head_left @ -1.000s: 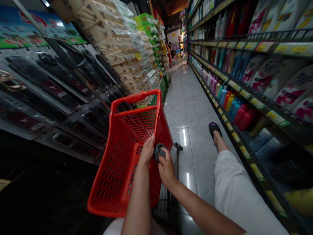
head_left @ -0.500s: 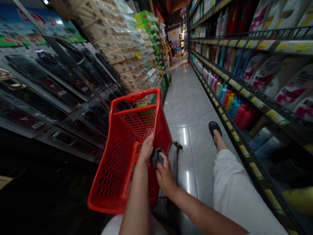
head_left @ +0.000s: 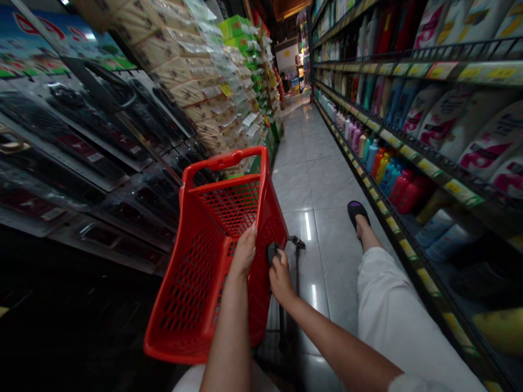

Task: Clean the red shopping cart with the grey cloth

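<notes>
A red plastic shopping basket [head_left: 204, 256] on wheels tilts in front of me in a shop aisle. My left hand [head_left: 244, 251] lies over its near rim with the fingers curled onto the mesh wall. My right hand [head_left: 279, 275] is closed on a dark grey handle knob [head_left: 271, 252] at the basket's right side. A thin black pull bar [head_left: 295, 243] runs down beside it. My right leg in pale trousers and a dark slipper [head_left: 358, 212] is stretched forward on the tiles.
Left shelves [head_left: 102, 141] carry hanging packets and stacked wrapped goods. Right shelves [head_left: 408, 152] hold coloured bottles with yellow price tags. A glossy tiled aisle [head_left: 310, 158] runs ahead to a lit far end.
My right hand has turned and closed tighter round the grey knob, which now shows less. The basket sits slightly lower left in view. My left hand stays on the rim.
</notes>
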`<control>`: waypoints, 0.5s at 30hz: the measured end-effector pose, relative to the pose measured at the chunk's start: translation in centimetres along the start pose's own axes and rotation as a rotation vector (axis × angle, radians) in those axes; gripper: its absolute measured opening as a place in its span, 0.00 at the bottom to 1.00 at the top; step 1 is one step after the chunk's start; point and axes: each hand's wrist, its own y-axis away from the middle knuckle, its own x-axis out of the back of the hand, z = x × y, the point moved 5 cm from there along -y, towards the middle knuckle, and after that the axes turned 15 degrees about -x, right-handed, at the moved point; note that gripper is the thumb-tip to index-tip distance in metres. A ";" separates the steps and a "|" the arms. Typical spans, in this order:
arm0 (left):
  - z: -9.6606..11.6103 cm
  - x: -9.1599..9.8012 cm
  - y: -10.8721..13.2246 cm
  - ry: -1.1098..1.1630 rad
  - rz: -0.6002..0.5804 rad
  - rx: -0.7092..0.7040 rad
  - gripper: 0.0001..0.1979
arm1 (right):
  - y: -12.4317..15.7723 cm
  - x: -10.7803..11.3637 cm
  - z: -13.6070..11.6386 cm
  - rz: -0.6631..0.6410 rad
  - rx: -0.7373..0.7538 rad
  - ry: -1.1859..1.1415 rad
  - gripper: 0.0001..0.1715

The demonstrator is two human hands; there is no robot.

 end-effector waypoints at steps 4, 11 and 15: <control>-0.5 0.5 -0.2 -0.013 0.026 0.010 0.34 | -1.1 0.1 -3.3 -0.018 0.105 -0.004 0.38; 0.0 0.3 -0.2 -0.005 0.026 0.002 0.35 | 0.8 -0.5 1.9 -0.059 -0.194 0.009 0.33; 0.3 0.2 -0.3 -0.051 0.036 -0.003 0.35 | 3.5 0.1 -0.5 -0.118 0.006 -0.001 0.37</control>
